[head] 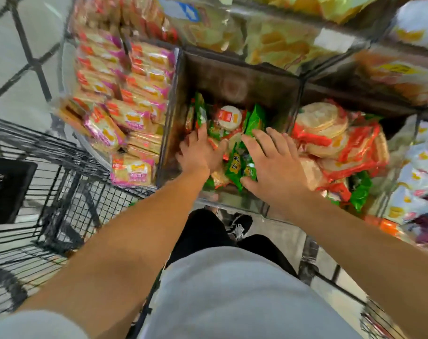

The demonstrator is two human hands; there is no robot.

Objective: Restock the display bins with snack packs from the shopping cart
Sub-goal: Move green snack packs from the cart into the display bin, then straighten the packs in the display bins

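Left of and below the left hand: black wire shopping cart (pixel 61 192), a dark bag or panel (pixel 7 189) lying in it; no packs made out inside.
Ahead of both hands: row of clear-walled display bins, middle bin (pixel 232 77) dark-walled and only part filled.
Left of the left hand: neighbouring bin stacked high with pink-and-orange cracker packs (pixel 125 94).
Right of the right hand: bin heaped with red-wrapped round cracker packs (pixel 330 133), a few green ones at its near edge.
Above and beyond the hands: upper shelf of yellow-green snack bags (pixel 281 45), blurred.
Far right of the right hand: pale blue packs (pixel 418 167), detail lost to blur.
Under both hands, inside the middle bin: loose pile of green snack packs (pixel 237 165) mixed with red ones, one round red-labelled cracker pack (pixel 229 117) just beyond the fingertips.
Left hand (pixel 199 150): palm down, fingers spread and straight, resting on the packs at the bin's left side; nothing gripped.
Right hand (pixel 271 160): palm down, fingers spread flat over the green packs, thumb alongside them; pressing rather than gripping.
Below the hands: grey shirt, dark trousers, one black-and-white shoe (pixel 241 225) on the floor.
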